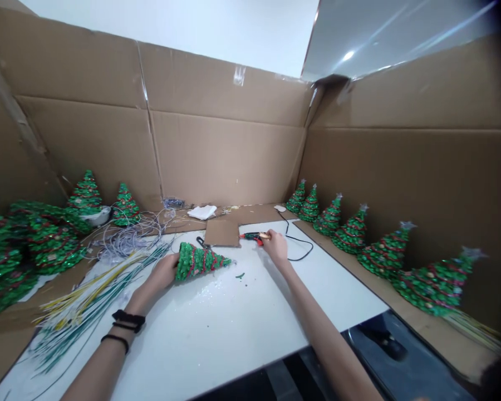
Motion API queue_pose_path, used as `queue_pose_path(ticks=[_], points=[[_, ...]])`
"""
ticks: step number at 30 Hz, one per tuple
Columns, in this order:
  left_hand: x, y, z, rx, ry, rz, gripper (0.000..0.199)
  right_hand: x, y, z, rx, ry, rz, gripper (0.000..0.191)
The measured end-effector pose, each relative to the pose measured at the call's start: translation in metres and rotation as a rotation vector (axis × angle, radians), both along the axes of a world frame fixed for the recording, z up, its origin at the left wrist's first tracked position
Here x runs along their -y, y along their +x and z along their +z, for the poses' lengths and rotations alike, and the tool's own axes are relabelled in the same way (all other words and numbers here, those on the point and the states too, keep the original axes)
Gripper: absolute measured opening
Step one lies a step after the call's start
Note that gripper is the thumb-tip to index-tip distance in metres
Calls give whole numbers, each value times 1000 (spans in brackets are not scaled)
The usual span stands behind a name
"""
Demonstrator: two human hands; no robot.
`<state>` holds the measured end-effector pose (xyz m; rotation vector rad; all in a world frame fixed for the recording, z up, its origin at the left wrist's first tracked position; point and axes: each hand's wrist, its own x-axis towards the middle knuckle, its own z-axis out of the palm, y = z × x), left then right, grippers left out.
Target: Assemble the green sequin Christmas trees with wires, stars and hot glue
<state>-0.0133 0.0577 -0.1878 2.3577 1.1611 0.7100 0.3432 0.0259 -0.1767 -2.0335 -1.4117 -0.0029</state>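
Note:
My left hand [166,271] is closed around the base of a small green tinsel Christmas tree [198,262] with red garland. The tree lies on its side above the white board, its tip pointing right. My right hand [275,248] grips the rear of a dark green and red glue gun [251,236]. Its nozzle points left, close to the edge of a cardboard square [221,233]. A black cord [304,241] curves across the board to the right of my hand. Part of the gun is hidden by my fingers.
Tinsel trees topped with silver stars [383,253] line the right side. More trees [52,245] stand on the left, near tangled pale wire [129,239] and yellow and green strips [96,295]. A white board [234,328] covers the work surface, and cardboard walls [225,150] surround it.

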Motion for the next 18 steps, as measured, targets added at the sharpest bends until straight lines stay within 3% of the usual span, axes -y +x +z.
queue_pose_path(ticks=[3, 6, 12, 18], points=[[-4, 0, -3, 8, -26, 6, 21, 0, -3, -19, 63, -14, -50, 19], [-6, 1, -4, 13, -59, 34, 23, 0, -6, -30, 119, -42, -111, 35], [-4, 4, 0, 18, -96, 61, 26, -3, 2, -32, 135, -166, -132, 48], [-1, 4, 4, 43, -126, 26, 27, -8, 3, -31, 120, -168, -140, 49]])
